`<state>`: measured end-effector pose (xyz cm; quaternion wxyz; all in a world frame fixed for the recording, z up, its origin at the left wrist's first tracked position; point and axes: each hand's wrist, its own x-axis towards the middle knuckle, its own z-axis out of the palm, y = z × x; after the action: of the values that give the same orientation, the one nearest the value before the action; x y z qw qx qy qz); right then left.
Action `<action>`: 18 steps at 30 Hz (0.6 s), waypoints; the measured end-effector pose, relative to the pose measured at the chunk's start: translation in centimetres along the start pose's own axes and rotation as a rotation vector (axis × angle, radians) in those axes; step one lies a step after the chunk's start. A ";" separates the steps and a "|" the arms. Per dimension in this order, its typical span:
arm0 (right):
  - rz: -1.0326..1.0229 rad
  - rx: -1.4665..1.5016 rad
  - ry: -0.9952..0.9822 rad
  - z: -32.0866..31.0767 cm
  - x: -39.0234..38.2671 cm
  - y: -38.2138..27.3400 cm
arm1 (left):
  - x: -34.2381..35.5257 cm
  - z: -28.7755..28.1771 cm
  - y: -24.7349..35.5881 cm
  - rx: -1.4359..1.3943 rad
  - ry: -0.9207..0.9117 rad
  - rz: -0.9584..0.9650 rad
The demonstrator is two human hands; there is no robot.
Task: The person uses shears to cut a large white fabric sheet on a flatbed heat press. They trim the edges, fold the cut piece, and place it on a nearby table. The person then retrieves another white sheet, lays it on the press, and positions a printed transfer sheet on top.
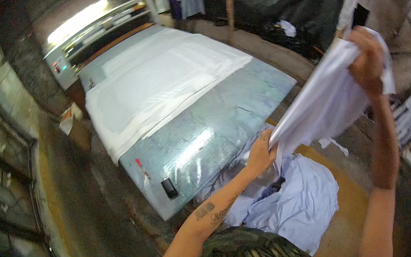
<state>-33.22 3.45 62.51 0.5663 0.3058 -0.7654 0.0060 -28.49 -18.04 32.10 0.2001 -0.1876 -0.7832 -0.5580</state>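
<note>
1. white cloth [318, 101], smooth and thin-looking, hangs stretched between the 2 hands on the right of the scene, with a faint lilac tint in its shaded parts.
2. its left edge makes a straight, taut slant; below that edge the fabric falls in long, soft folds, slightly blurred.
3. the right hand [367, 59] is raised at the right, fingers closed on the upper end of the cloth, some of which drapes beside the wrist.
4. the left hand [261, 154] is lower and nearer the middle, fingers closed on the cloth's lower end, by the near right part of the table [229, 111].
5. a crumpled pile of pale fabric [300, 194], bluish-white with loose creases, lies near the person, below the held cloth, on a brownish-yellow surface [347, 171].
6. the table to the left has a glossy grey-green top; a white sheet [157, 90] lies spread over its far part, wrinkled along the near edge.
7. at the table's near left lie a small black object [169, 188] and a thin red-tipped item [140, 167]; i cannot tell what they are.
8. a machine frame [63, 72] with small red and green lights stands at the far end, near a bright lamp [78, 21].
</note>
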 end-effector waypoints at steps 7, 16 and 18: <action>0.430 -0.110 -0.550 -3.3 2.5 4.9 | 6.8 -7.0 -0.2 0.336 0.204 0.237; 0.319 -0.235 -0.271 5.9 11.8 10.1 | 15.9 -22.8 0.0 0.525 0.049 0.468; 0.350 -0.277 -0.209 8.4 13.8 11.9 | 18.0 -28.0 -0.8 0.564 -0.098 0.558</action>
<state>-48.50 3.75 75.52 0.5109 0.0871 -0.8546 -0.0325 -41.30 -43.61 49.24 0.3499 -0.3573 -0.8333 -0.2356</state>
